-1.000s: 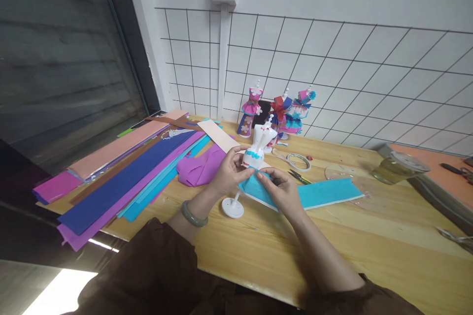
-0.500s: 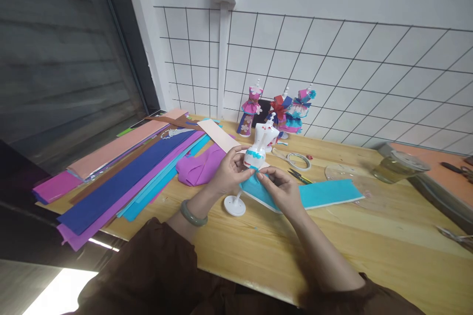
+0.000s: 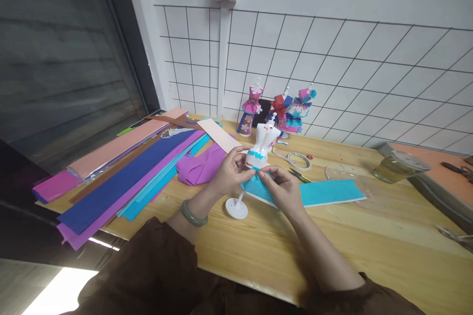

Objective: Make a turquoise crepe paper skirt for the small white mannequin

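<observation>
Left hand [image 3: 229,173] clasps the white plastic mannequin [image 3: 266,137]; right hand [image 3: 284,187], nearer the long turquoise crepe strip [image 3: 328,193] running toward three o'clock, seemingly pinches its end.

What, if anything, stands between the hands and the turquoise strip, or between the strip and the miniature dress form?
Nothing visible: the left hand holds the miniature dress form, and the right hand pinches the turquoise strip at the form's lower torso.

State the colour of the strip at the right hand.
The strip is turquoise blue with a white lower edge; see head view.
</observation>
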Demonstrator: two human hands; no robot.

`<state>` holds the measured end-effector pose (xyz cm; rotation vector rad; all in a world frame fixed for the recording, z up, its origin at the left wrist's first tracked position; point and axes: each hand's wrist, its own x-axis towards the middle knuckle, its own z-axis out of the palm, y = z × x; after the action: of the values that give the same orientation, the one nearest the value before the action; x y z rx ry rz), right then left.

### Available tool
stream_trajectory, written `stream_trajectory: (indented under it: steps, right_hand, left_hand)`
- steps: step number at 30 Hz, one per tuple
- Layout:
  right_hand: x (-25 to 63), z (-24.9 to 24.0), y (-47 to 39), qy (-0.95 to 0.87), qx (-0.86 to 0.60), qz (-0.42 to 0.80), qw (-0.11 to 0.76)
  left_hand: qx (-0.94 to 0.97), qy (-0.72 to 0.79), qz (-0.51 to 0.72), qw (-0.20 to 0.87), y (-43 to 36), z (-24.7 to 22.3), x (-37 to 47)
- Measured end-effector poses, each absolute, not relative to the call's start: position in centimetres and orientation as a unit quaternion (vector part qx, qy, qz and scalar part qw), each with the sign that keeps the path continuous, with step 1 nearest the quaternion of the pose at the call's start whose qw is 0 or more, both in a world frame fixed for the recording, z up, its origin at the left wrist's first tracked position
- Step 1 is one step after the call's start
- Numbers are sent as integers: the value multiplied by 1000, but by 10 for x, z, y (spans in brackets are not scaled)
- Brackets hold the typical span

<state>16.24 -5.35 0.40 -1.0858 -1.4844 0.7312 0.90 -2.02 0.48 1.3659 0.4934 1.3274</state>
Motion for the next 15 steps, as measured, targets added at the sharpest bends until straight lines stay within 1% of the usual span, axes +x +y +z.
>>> stream_trajectory:
  steps: [8, 15]
  right_hand:
    - [161, 5, -55, -594, -452, 324, 582]
    - [161, 3, -52, -592, -444, 332, 585]
  left_hand:
    - [577, 204, 565, 553, -19, 3, 9]
    - [580, 203, 560, 556, -20, 3, 9]
